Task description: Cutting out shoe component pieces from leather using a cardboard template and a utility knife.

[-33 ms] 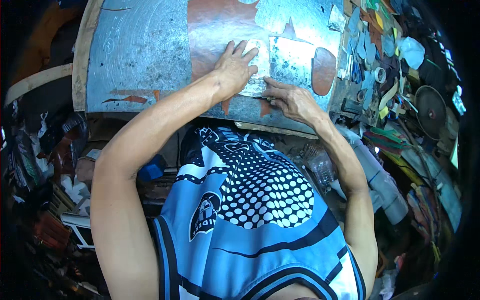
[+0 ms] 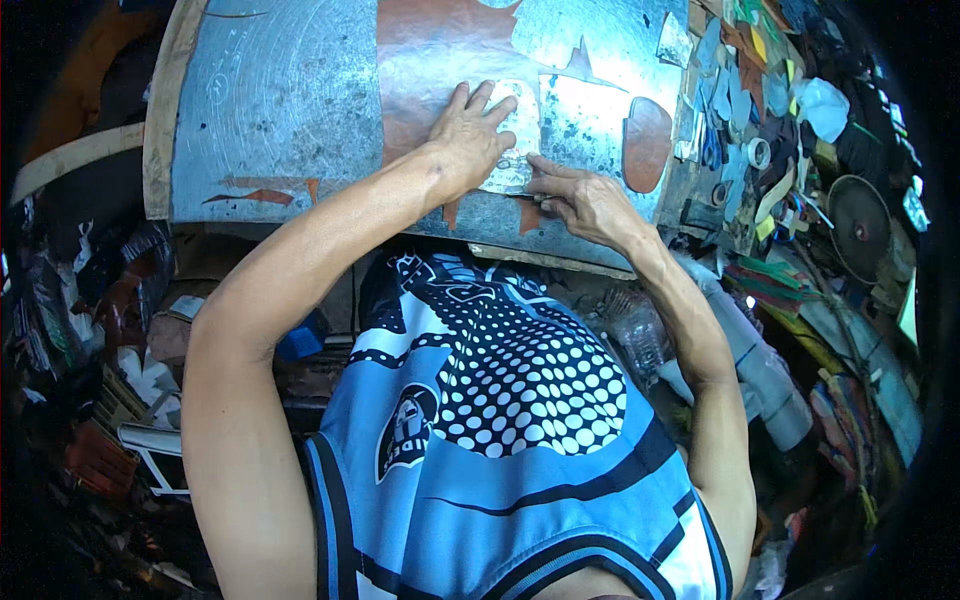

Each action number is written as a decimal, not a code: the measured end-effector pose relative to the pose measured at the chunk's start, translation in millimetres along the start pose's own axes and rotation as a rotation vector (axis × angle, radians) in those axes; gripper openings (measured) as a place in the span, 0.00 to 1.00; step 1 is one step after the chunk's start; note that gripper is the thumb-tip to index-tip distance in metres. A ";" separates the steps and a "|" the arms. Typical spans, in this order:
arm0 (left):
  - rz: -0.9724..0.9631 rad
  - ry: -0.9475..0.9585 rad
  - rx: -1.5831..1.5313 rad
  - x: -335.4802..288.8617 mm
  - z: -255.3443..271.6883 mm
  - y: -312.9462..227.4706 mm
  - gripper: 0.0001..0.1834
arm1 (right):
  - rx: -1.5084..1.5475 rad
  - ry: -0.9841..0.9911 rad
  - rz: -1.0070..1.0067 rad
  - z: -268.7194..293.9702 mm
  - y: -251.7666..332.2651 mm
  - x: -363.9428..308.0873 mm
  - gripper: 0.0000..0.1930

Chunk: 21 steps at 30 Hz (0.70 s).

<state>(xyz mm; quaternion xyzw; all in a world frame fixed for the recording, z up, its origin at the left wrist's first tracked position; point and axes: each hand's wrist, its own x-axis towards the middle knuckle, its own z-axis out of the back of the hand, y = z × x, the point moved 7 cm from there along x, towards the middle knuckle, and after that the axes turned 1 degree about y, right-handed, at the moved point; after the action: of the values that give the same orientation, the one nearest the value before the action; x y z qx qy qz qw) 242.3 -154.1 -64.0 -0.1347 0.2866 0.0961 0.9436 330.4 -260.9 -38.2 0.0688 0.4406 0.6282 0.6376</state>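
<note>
Reddish-brown leather, a flat sheet (image 2: 440,60), lies spread on the scratched grey metal-topped workbench (image 2: 270,100), and on it sits a pale, flat rounded template (image 2: 518,135) of card or thin metal. The left hand (image 2: 470,135) presses down on that template, fingers spread wide and flat. The right hand (image 2: 585,200) has its fingers drawn together around a thin dark tool (image 2: 528,195), whose tip meets the template's lower edge; whether it is a knife or a marker I cannot tell. The step in hand looks like tracing or cutting around the template. The next move likely calls for steady downward pressure so the pattern does not slip. An oval brown leather piece (image 2: 647,145) lies just right of the hands, and a heap of coloured scraps and tape rolls (image 2: 770,130) crowds the bench's right end.
</note>
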 end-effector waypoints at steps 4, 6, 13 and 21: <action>0.088 -0.035 0.001 -4.0 0.0 0.2 0.23 | -0.011 0.032 0.018 -0.5 2.0 3.4 0.16; 0.139 -0.033 -0.062 -2.6 5.6 -1.3 0.24 | -0.026 0.014 0.058 0.2 1.7 4.8 0.16; 0.337 -0.147 -0.100 -8.9 3.4 -9.5 0.29 | -0.071 0.040 0.182 0.0 -1.7 10.6 0.16; 0.407 -0.229 -0.195 -6.8 1.4 -11.4 0.26 | -0.157 0.081 0.364 10.4 -9.8 15.5 0.16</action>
<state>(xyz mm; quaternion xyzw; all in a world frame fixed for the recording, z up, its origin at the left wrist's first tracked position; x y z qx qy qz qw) 240.4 -165.2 -56.8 -0.1528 0.1884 0.3260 0.9137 341.6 -244.6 -45.6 0.0720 0.3956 0.7678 0.4989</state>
